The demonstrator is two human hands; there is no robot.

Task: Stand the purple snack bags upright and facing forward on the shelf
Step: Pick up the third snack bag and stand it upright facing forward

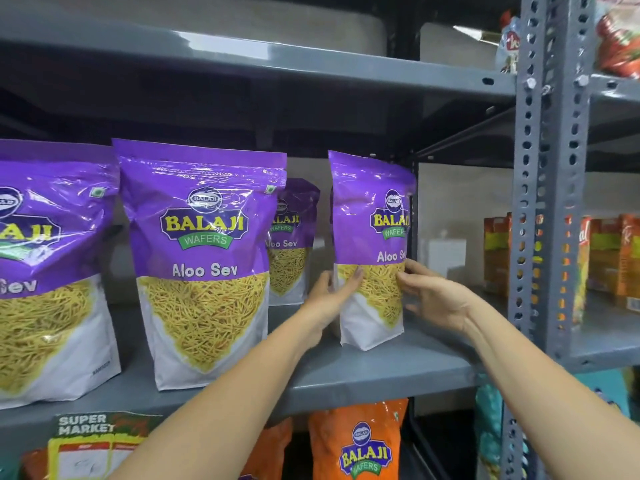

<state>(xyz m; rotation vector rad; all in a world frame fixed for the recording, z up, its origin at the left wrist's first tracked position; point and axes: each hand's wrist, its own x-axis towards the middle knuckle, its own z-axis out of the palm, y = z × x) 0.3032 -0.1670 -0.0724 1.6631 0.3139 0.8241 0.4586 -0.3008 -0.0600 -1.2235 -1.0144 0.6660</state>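
Several purple Aloo Sev snack bags stand on the grey shelf [381,372]. The rightmost purple bag [372,216] stands upright, turned a little to the right. My left hand [330,299] grips its lower left edge and my right hand [433,299] presses its lower right side. A second purple bag [204,258] stands upright and faces forward in the middle. A third [45,271] stands at the far left, cut off by the frame. Another bag [292,240] stands further back, half hidden behind the middle one.
A perforated grey upright post [547,202] borders the shelf on the right. Beyond it stand orange cartons [609,254]. An orange snack bag [360,445] and a supermarket price tag [86,441] sit below the shelf. Another grey shelf [277,60] runs overhead.
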